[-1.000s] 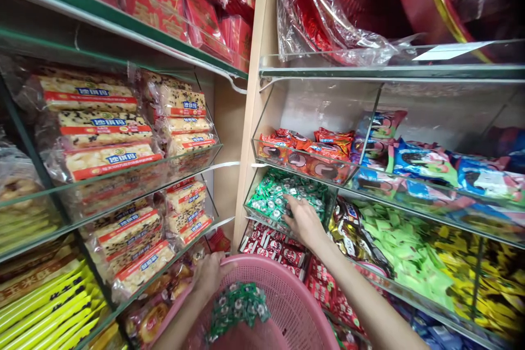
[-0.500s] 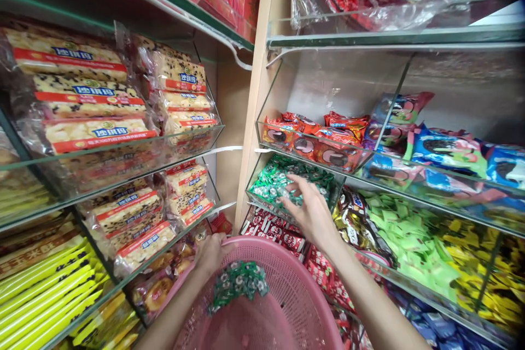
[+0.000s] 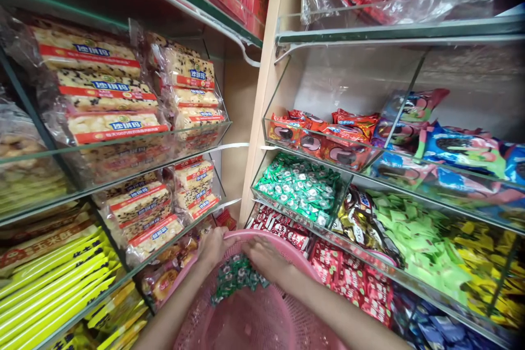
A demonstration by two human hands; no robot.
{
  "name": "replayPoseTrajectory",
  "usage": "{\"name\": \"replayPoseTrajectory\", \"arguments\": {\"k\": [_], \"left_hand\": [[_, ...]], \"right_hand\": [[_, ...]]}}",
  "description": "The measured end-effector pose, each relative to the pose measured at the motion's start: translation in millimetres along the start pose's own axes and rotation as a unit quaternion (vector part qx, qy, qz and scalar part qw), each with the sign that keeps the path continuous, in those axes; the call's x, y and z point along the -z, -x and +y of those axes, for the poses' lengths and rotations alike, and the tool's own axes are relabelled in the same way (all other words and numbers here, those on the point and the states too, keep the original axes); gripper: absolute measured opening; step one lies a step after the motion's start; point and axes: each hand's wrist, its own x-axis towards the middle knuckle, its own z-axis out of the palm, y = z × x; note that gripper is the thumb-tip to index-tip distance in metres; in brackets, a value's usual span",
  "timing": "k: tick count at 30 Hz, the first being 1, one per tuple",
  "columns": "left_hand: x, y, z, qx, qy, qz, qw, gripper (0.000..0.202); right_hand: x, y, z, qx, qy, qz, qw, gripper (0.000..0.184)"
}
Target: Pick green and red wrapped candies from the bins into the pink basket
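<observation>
A pink perforated plastic basket (image 3: 295,298) is in front of me at the lower middle. My left hand (image 3: 212,249) is closed on its far-left rim. Green-wrapped candies (image 3: 233,279) lie in a small heap against the basket's far inner wall. My right hand (image 3: 266,257) reaches inside the rim, low over the heap and touching or nearly touching it. Its fingers point down and left, blurred with the tips hidden, so whether they hold candies does not show. Beyond the basket, a glass-fronted bin of green-wrapped candies (image 3: 299,183) sits on the shelf.
Packaged sesame-topped pastries (image 3: 118,128) fill the left shelves, above yellow packets (image 3: 61,279). A wooden upright (image 3: 260,93) divides the two shelf units. On the right are red snack packs (image 3: 328,131), light-green packets (image 3: 422,240) and red packets (image 3: 353,279). Glass shelf edges jut out.
My right hand has moved from above the green candy bin down and left into the basket, its fingers no longer visibly spread. My left hand keeps its grip on the rim. The view has shifted slightly.
</observation>
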Motion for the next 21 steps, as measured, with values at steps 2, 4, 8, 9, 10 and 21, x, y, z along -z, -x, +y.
{"name": "replayPoseTrajectory", "arguments": {"k": [2,4,8,9,10,21], "left_hand": [[-0.1,1,-2,0.002,0.003,-0.003,1.000,0.045],[-0.6,0,-3,0.008,0.004,-0.008,1.000,0.043],[-1.7,-2,-3,0.006,0.007,-0.013,1.000,0.042],[-1.5,-2,-3,0.003,0.009,-0.013,1.000,0.042],[-0.9,-3,-2,-0.001,0.011,-0.014,1.000,0.042],[7.7,0,6,-0.009,0.014,-0.020,1.000,0.043]], "right_hand": [[-8,-2,-1,-0.003,0.039,0.002,0.999,0.029],[-13,-2,-3,-0.006,0.060,0.007,0.998,0.027],[0,3,-7,-0.017,0.052,0.032,0.998,0.024],[11,5,-7,-0.015,0.044,0.040,0.998,0.023],[25,8,-7,-0.011,0.036,0.053,0.998,0.022],[145,8,62,-0.238,0.063,0.196,0.949,0.017]]}}
